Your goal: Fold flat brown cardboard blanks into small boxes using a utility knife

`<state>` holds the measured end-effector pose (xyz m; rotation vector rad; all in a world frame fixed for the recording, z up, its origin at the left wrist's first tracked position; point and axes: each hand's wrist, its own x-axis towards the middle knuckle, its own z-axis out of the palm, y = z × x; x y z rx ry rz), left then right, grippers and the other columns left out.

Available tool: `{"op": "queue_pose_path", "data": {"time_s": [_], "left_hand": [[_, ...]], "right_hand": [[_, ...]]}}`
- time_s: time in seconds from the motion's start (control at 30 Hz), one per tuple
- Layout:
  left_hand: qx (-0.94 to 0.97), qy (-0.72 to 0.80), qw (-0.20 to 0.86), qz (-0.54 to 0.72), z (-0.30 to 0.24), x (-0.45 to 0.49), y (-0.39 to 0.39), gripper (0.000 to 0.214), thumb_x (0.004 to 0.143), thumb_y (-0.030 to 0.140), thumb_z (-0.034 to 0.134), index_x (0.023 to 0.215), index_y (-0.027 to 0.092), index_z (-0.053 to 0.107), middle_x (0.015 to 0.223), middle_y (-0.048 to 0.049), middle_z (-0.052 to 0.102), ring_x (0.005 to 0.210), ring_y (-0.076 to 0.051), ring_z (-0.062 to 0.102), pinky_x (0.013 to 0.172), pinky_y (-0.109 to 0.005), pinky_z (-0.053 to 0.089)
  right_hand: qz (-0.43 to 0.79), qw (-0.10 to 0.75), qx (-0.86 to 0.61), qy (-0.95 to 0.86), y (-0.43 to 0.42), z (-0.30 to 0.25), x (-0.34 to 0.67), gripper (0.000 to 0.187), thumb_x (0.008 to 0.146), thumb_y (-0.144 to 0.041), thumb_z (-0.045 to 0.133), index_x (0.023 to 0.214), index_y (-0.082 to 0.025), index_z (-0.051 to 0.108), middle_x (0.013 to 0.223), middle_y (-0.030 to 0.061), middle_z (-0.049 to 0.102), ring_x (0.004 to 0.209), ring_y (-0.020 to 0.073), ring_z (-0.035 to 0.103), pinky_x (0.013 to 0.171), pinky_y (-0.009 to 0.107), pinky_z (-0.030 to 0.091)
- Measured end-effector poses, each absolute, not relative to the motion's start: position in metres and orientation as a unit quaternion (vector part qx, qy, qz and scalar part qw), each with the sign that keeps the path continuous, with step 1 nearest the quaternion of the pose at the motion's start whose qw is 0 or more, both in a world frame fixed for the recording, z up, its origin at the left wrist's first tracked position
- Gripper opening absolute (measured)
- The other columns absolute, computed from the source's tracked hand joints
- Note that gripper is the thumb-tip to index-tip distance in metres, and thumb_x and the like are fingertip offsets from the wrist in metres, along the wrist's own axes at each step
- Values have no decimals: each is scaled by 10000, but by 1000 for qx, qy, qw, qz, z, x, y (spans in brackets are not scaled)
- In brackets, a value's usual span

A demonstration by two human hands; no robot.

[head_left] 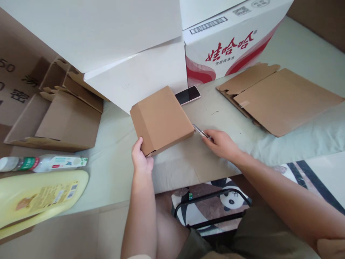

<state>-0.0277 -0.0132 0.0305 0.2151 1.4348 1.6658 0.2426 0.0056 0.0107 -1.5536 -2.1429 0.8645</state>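
Note:
A small closed brown cardboard box [164,120] is tilted above the cloth-covered surface. My left hand [141,158] grips its near left corner, thumb on top and the other fingers mostly hidden beneath. To the right, my right hand [221,144] is closed around a slim silver utility knife [201,131]. The knife's tip reaches the box's right corner; whether it touches or cuts in, I cannot tell.
Behind the box lies a phone [188,95], against large white cartons [137,77]. Flattened cardboard [291,100] rests at right. On the left are open brown boxes [70,120], a plastic bottle [44,163] and a yellow bottle [45,194].

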Motion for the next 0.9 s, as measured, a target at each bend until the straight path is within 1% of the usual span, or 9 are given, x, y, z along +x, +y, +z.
{"op": "queue_pose_path", "data": {"time_s": [0.27,0.43,0.67,0.77,0.9], "left_hand": [[85,579,450,674,32,-27,-13,212,633,340,723,786,195,718,836,-22,722,738,-171,647,644,-273,473],[74,582,448,675,34,-25,-12,203,636,333,715,786,195,716,829,-19,721,731,-171,643,636,-273,469],[63,580,448,678,35,-22,-12,222,630,336,697,794,186,706,792,-3,712,688,-158,637,613,-266,456],[70,579,449,677,34,-21,-12,214,647,339,685,803,192,704,806,-5,715,702,-160,642,623,-265,457],[70,579,448,678,34,-21,-11,198,651,333,680,786,191,701,793,-6,714,698,-158,644,621,-259,456]], "right_hand": [[301,169,-548,-762,5,10,243,225,920,-347,409,811,-214,554,690,25,579,634,178,516,623,295,332],[305,163,-548,-762,5,10,242,209,918,-331,418,860,-208,577,734,38,618,659,184,536,626,294,325],[267,106,-545,-788,1,9,238,212,922,-305,393,878,-203,574,852,74,677,743,205,584,636,303,301],[255,77,-552,-790,0,10,236,218,926,-327,385,868,-209,559,854,72,679,737,210,586,621,306,281],[256,71,-552,-790,0,11,236,210,928,-331,384,864,-215,547,839,62,674,743,208,588,627,304,281]]}}
